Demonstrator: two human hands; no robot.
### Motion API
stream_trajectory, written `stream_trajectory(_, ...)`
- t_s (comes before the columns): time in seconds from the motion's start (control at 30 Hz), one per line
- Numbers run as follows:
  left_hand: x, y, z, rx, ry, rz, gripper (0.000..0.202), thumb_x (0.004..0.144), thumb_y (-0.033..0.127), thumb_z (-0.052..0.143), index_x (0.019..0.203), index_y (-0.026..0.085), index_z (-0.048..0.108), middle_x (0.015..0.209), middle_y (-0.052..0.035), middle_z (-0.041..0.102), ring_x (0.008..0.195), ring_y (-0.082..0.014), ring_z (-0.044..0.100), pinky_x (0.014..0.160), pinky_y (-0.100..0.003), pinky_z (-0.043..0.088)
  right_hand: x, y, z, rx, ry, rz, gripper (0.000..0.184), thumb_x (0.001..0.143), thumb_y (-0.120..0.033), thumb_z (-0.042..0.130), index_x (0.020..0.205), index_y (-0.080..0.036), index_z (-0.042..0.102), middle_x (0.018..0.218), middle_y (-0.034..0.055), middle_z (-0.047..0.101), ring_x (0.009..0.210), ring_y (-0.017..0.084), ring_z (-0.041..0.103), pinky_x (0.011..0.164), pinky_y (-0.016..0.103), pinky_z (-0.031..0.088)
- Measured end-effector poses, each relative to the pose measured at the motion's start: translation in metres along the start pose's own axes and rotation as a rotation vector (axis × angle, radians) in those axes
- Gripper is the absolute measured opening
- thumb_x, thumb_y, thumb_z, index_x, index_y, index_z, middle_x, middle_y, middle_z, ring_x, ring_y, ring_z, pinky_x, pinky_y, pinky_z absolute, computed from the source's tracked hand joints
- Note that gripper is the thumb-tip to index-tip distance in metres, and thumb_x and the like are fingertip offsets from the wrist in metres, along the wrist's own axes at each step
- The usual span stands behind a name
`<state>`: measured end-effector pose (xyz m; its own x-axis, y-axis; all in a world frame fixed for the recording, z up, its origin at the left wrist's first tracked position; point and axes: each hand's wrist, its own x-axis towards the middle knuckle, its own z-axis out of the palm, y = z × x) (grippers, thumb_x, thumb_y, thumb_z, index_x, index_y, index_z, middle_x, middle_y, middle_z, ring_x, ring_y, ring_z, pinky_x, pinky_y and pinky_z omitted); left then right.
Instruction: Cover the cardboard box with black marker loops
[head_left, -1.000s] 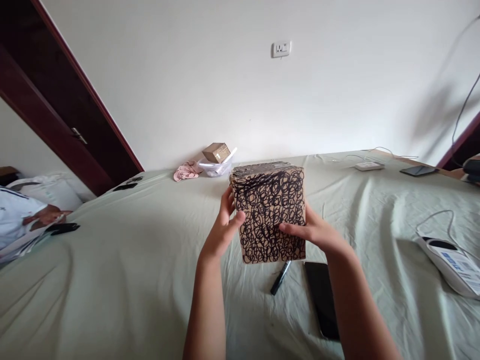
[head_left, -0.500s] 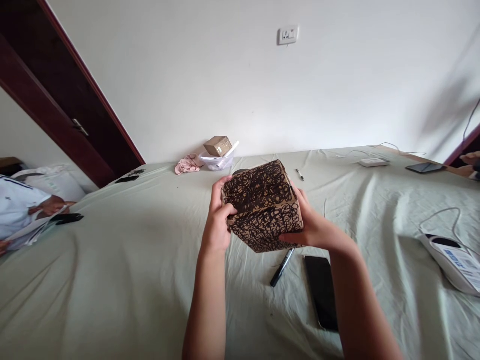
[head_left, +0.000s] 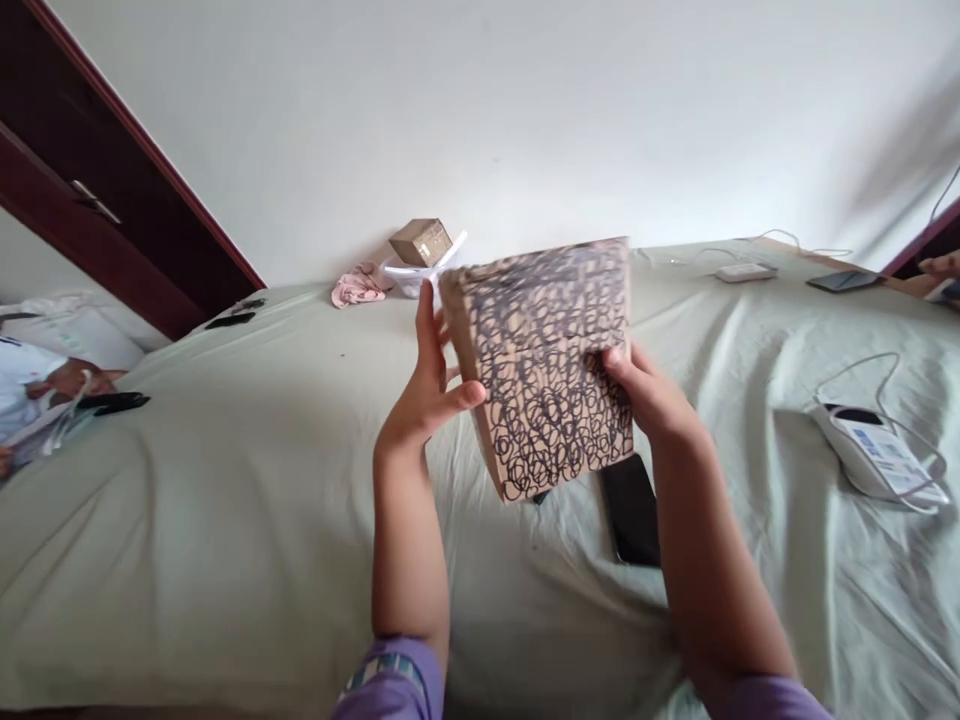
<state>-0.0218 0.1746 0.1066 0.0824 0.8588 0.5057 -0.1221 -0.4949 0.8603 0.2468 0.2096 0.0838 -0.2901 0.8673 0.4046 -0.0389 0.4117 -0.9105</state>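
Raised above the bed is a cardboard box (head_left: 551, 375) covered in black looping scribbles, tilted so one large scribbled face points at me. My left hand (head_left: 431, 390) is at its left side, thumb on the front edge and fingers up along the plain side. Gripping the right edge is my right hand (head_left: 649, 390), its thumb pressed on the scribbled face and the other fingers hidden behind. Below the box's lower right corner lies a black phone (head_left: 630, 515). Only a dark tip of the marker (head_left: 541, 497) shows under the box.
Against the wall, a smaller cardboard box (head_left: 420, 242) rests on a white container beside a pink cloth (head_left: 360, 285). A white device with a cable (head_left: 877, 455) lies at right, a dark tablet (head_left: 847, 281) farther back. Another person's hand (head_left: 79, 380) holds papers at far left.
The scribbled box has been raised and turned, so a lighter-scribbled face now points toward me. It covers most of the marker. The left fingers have opened out along its side; my view has tilted down.
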Motion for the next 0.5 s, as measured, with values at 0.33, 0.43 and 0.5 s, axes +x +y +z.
stream_trajectory(0.33,-0.021,-0.083,-0.029,-0.079,0.296,-0.015,0.111,0.065,0.045,0.086,0.164,0.035,0.037,0.165,-0.0068,0.050,0.156,-0.0386,0.043,0.130,-0.051,0.034,-0.052,0.112,0.011,-0.499,-0.297,-0.077,0.071,0.091,-0.033,0.062,0.159,-0.019,0.048,0.152,0.0202,0.061,0.148,0.039,0.049,0.123,0.068,0.036)
stream_trajectory(0.43,-0.029,-0.117,-0.038,-0.071,0.319,-0.084,0.107,0.062,0.036,0.085,0.161,0.032,0.044,0.163,-0.0077,0.053,0.155,-0.0377,0.045,0.129,-0.048,0.035,-0.071,0.137,0.016,-0.822,-0.549,-0.156,0.052,0.077,-0.013,0.065,0.128,-0.020,0.071,0.139,0.0172,0.067,0.149,0.043,0.043,0.125,0.079,0.019)
stream_trajectory(0.5,-0.034,-0.130,-0.039,-0.138,0.339,-0.117,0.100,0.066,0.037,0.079,0.160,0.031,0.045,0.161,-0.0074,0.056,0.153,-0.0369,0.048,0.128,-0.050,0.037,-0.079,0.141,0.019,-0.897,-0.614,-0.179,0.041,0.081,-0.010,0.061,0.118,-0.021,0.072,0.134,0.0152,0.068,0.142,0.040,0.049,0.124,0.080,0.016)
